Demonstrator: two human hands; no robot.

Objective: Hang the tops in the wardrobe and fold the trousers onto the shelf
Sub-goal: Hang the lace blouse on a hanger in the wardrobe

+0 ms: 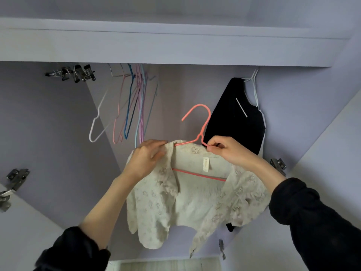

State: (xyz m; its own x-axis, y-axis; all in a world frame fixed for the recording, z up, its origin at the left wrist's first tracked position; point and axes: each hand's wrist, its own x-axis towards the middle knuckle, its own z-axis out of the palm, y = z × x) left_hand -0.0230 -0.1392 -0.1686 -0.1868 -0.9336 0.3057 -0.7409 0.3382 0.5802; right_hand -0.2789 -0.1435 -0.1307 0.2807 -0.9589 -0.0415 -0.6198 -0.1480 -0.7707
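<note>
I have one head-worn wide-angle view, tilted upward into the open wardrobe (pixel 195 51) from close range; its shelf spans the upper frame, both forearms entering from below.

we see a bunch of thin empty wire hangers (pixel 129 106) in white, pink, blue and lilac hanging close together at upper left. left of them hangs a cluster of metal clips (pixel 75 73). silver metal door hinges (pixel 14 179) sit on the pale lilac side panels (pixel 48 133), another hinge (pixel 278 165) at right.
</note>
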